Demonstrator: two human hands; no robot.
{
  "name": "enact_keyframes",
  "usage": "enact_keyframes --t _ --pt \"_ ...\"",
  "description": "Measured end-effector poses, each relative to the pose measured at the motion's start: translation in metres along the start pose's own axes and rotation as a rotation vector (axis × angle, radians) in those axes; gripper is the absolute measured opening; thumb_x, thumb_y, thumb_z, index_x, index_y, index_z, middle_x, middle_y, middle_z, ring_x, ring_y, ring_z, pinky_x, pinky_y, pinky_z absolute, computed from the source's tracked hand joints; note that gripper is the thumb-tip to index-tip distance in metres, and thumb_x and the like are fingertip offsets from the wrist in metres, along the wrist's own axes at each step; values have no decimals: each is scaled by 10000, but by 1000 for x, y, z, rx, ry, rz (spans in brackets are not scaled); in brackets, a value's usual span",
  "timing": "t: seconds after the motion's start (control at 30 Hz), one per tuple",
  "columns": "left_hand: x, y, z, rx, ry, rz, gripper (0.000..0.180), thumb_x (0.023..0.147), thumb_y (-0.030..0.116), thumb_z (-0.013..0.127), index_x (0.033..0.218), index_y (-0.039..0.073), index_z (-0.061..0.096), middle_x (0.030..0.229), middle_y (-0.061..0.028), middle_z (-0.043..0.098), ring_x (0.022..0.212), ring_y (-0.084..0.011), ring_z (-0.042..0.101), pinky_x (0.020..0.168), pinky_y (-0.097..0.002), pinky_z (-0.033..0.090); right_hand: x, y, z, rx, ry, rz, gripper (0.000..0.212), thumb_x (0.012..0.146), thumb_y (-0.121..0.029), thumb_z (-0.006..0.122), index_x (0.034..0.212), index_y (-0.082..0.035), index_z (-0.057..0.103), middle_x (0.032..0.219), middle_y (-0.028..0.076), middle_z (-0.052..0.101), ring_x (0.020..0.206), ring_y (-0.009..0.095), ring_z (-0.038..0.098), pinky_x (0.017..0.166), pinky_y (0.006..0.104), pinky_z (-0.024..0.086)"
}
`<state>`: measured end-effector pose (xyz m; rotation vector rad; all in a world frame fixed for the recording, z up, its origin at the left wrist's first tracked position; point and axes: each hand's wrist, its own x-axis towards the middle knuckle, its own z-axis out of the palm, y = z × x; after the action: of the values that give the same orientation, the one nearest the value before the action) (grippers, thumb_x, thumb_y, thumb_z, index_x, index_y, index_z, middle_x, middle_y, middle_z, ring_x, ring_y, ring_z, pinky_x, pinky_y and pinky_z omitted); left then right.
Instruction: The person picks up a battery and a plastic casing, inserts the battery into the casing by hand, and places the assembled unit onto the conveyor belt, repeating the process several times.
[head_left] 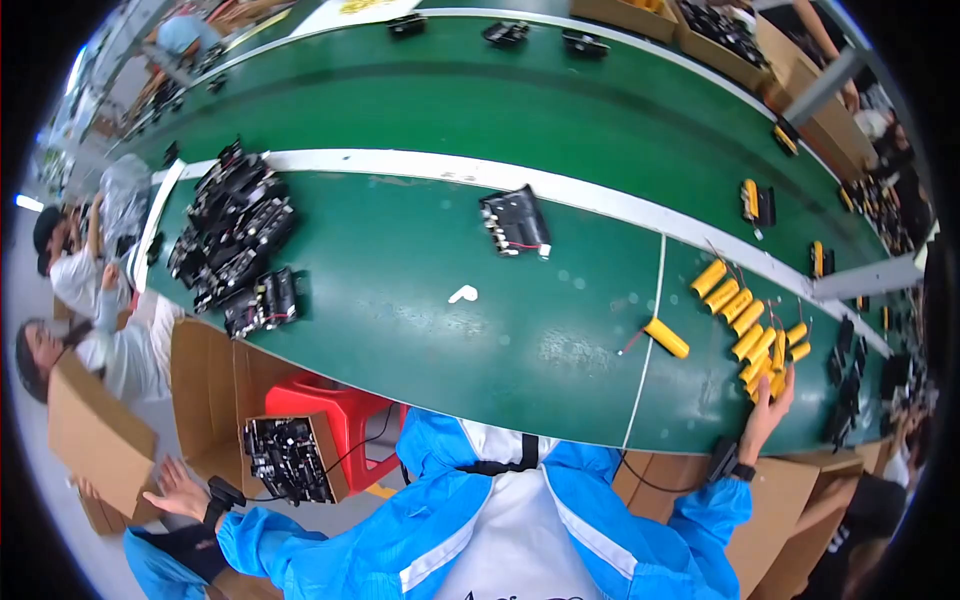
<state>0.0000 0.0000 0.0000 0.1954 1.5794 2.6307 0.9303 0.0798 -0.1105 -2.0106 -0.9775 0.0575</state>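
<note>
The yellow cylindrical cells [737,304] lie clustered on the green surface [390,280], directly at the right hand [770,402] and running away up-left from it, most long axes slanting lower-left to upper-right. That nearer hand has its fingers at the cluster's lowest cells, though whether it pinches one cannot be told, while the left hand [183,492] is spread, far off beside a cardboard flap [103,430]. Nothing blocks the right hand; one loose yellow cell [667,338] and a black plastic housing [518,222] lie farther left.
</note>
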Motion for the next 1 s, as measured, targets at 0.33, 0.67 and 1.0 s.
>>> enact_keyframes --t 0.33,0.67,1.0 --pt "-241 -89 216 799 -1586 133 195 869 32 662 1061 1 644 933 -78 646 850 -182 628 746 -288 499 -5 -8 -3 109 83 53 554 931 -209 649 1401 5 449 1376 159 475 1230 241 487 1044 352 378" --pt "-343 -163 310 723 -2262 649 243 798 56 723 1024 20 641 934 -125 596 918 -329 602 804 -349 503 -19 -14 5 86 156 46 515 929 -190 636 1393 -36 472 1313 132 496 1197 236 498 1029 348 388" --pt "-321 -66 333 -47 -2092 -195 116 763 65 741 758 22 634 713 -49 650 679 -207 656 535 -318 494 -13 -24 2 3 151 119 475 932 -127 619 1372 -20 478 1324 102 521 1208 214 497 1024 329 392"
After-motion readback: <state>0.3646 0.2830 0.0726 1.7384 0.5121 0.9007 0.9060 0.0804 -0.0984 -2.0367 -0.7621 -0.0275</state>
